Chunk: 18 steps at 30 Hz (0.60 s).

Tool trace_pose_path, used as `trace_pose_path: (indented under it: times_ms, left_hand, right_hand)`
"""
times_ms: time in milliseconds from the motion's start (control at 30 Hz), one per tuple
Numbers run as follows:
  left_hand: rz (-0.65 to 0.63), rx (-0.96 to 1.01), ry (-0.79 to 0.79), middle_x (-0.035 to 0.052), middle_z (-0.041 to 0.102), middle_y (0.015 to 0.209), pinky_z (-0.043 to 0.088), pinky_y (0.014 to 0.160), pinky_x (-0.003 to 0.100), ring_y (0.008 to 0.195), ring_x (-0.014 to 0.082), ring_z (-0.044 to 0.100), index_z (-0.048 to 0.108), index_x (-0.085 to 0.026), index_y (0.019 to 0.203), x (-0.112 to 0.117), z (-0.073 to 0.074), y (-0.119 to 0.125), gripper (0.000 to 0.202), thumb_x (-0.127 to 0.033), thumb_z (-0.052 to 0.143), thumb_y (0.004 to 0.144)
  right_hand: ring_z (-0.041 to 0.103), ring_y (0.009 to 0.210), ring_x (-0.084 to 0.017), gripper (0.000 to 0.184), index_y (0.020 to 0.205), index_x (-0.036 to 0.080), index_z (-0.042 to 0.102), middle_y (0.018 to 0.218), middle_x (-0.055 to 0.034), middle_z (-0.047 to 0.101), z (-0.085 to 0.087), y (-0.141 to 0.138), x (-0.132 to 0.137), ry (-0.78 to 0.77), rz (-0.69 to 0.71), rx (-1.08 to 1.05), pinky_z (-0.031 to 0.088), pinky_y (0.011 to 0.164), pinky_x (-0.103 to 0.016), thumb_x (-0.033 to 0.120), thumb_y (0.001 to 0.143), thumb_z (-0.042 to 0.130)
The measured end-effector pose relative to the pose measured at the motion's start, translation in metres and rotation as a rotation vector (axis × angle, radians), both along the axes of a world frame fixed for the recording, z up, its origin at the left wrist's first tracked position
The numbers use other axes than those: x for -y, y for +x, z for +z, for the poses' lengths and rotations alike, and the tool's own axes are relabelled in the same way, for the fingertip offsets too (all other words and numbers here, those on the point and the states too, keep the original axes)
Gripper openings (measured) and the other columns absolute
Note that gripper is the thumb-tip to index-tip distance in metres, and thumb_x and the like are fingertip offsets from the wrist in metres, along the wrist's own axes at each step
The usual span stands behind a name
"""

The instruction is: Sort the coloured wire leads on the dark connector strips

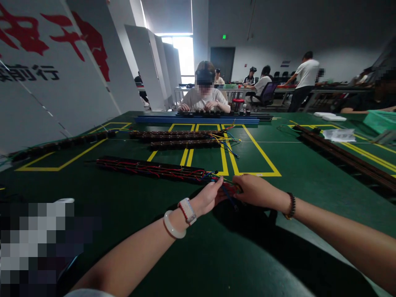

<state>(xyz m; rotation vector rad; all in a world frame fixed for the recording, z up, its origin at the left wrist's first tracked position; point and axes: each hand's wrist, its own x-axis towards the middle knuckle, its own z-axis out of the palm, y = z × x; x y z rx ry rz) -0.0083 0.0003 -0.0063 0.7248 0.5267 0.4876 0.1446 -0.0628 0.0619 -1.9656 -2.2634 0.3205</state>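
Observation:
A long dark strip [148,168] laced with red wires lies across the green table [278,156] in front of me. Its right end fans into blue, green and red wire ends [224,186]. My left hand [210,196], with a white bangle and a watch on the wrist, pinches those wire ends. My right hand [255,190], wearing a dark bead bracelet, closes on the same bundle from the right. Both hands meet at the strip's right end.
Two more wired strips [182,139] lie farther back inside yellow floor-style markings. Another strip [62,144] runs along the left, dark rails [346,159] along the right. A person [204,97] sits opposite working at a blue bar [198,119]. Other people sit behind.

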Motion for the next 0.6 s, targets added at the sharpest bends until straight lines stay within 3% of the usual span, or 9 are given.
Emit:
trace_pose_path:
  times_ms: [100, 200, 333, 500, 600]
  left_hand:
    - [0.010, 0.012, 0.009, 0.0109, 0.065, 0.085, 0.046, 0.093, 0.035, 0.082, 0.0143, 0.064, 0.057, -0.008, 0.088, 0.001, -0.003, 0.001, 0.024, -0.029, 0.046, 0.091]
    - [0.023, 0.034, 0.004, 0.0125, 0.065, 0.087, 0.046, 0.092, 0.035, 0.083, 0.0145, 0.064, 0.056, -0.007, 0.089, 0.002, -0.002, 0.002, 0.023, -0.027, 0.045, 0.091]
    - [0.062, -0.011, -0.004, 0.0136, 0.064, 0.088, 0.047, 0.089, 0.036, 0.079, 0.0144, 0.064, 0.052, -0.008, 0.086, 0.004, 0.003, 0.002, 0.021, -0.025, 0.042, 0.092]
    - [-0.002, -0.018, -0.002, 0.0154, 0.064, 0.089, 0.048, 0.083, 0.036, 0.078, 0.0165, 0.064, 0.052, -0.007, 0.089, 0.006, 0.007, 0.000, 0.024, -0.026, 0.036, 0.093]
    - [0.007, -0.048, -0.012, 0.0155, 0.064, 0.087, 0.048, 0.083, 0.036, 0.076, 0.0165, 0.064, 0.053, -0.007, 0.092, 0.006, 0.007, 0.001, 0.026, -0.026, 0.035, 0.094]
  right_hand:
    - [0.044, 0.059, -0.014, 0.016, 0.079, 0.016, 0.056, 0.071, -0.0059, 0.056, -0.001, 0.001, -0.006, -0.091, -0.005, -0.001, 0.022, 0.050, -0.026, 0.030, 0.076, 0.062]
    - [0.044, 0.058, -0.013, 0.032, 0.078, 0.014, 0.058, 0.073, -0.0055, 0.057, -0.005, 0.017, -0.020, -0.317, -0.010, -0.232, 0.028, 0.051, -0.026, 0.046, 0.081, 0.057]
    - [0.047, 0.063, -0.012, 0.034, 0.080, 0.012, 0.061, 0.077, -0.0057, 0.059, -0.010, 0.036, -0.035, -0.461, -0.005, -0.500, 0.035, 0.058, -0.025, 0.045, 0.083, 0.051]
    - [0.048, 0.060, -0.011, 0.041, 0.079, 0.011, 0.062, 0.073, -0.0057, 0.059, 0.006, 0.035, -0.041, -0.522, -0.043, -0.469, 0.034, 0.054, -0.024, 0.052, 0.078, 0.058]
    - [0.050, 0.062, -0.011, 0.052, 0.081, 0.010, 0.064, 0.077, -0.0061, 0.061, 0.016, 0.031, -0.046, -0.653, -0.025, -0.449, 0.036, 0.054, -0.022, 0.061, 0.074, 0.060]
